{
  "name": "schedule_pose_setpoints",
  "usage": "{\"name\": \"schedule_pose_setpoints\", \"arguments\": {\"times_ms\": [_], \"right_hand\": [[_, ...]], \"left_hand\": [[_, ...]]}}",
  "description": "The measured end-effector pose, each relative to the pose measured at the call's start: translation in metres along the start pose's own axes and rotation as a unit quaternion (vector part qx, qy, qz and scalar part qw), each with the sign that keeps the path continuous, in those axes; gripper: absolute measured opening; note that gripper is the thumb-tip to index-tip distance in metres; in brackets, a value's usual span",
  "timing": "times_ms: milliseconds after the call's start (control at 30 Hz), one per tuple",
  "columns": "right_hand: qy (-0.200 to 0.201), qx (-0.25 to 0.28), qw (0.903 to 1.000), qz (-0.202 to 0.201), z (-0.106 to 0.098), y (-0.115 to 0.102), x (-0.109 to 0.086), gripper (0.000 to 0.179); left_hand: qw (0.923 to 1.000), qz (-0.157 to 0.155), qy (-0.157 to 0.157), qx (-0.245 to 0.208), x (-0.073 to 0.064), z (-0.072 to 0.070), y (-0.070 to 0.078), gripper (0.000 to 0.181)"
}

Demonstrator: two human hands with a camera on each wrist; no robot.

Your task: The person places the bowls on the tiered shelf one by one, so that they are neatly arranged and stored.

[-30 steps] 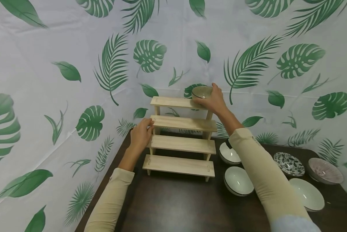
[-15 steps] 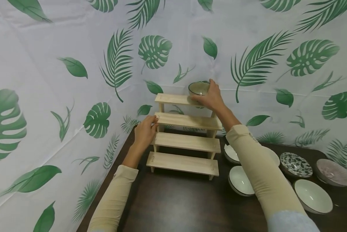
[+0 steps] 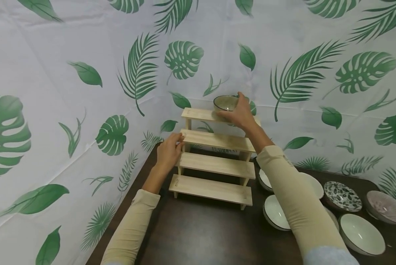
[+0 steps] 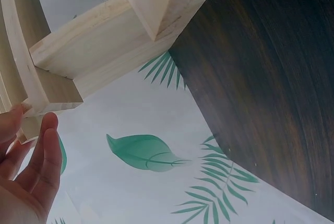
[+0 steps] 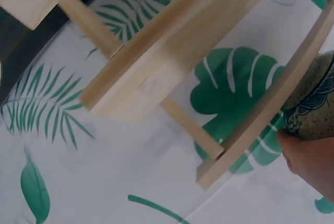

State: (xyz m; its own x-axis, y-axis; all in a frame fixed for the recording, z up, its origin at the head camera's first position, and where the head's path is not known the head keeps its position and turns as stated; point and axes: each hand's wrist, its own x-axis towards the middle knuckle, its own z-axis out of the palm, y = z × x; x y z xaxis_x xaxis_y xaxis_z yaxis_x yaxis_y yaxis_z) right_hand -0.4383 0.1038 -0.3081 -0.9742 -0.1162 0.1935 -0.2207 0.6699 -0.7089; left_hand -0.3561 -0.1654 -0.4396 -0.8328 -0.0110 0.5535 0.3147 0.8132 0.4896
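A four-step wooden display stand [image 3: 214,187] rises on the dark table. At the right part of its top step, my right hand [image 3: 241,115] grips a speckled greenish bowl [image 3: 225,103] by its right side, thumb low in front and fingers behind the rim. The bowl sits upright, with its base right at the step. A blue wave pattern shows on the outer wall of the bowl [image 5: 308,106] in the right wrist view. My left hand [image 3: 168,151] pinches the left end of the second step from the top; the left wrist view shows the fingertips [image 4: 49,122] at that end.
Right of the stand are several bowls: a pale one [image 3: 275,213] partly behind my right sleeve, a black-and-white patterned one [image 3: 343,197], a pinkish one [image 3: 386,207] and a pale one [image 3: 363,233]. A leaf-printed white cloth [image 3: 218,55] hangs behind and at the left.
My right hand has slid the bowl a little left along the top step. The left hand keeps its hold on the stand, while the head view has shifted slightly.
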Motion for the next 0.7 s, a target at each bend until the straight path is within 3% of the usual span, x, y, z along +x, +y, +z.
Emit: {"name": "schedule_pose_setpoints", "arguments": {"times_ms": [533,700], "right_hand": [[-0.003,0.004,0.9997,-0.025,0.021,-0.016,0.013,0.118],[-0.014,0.007,0.9994,-0.031,0.031,-0.023,0.015,0.119]], "left_hand": [[0.9999,0.009,-0.001,-0.005,0.001,0.002,-0.002,0.031],[0.9999,-0.003,0.002,-0.010,-0.001,0.002,-0.002,0.032]]}}
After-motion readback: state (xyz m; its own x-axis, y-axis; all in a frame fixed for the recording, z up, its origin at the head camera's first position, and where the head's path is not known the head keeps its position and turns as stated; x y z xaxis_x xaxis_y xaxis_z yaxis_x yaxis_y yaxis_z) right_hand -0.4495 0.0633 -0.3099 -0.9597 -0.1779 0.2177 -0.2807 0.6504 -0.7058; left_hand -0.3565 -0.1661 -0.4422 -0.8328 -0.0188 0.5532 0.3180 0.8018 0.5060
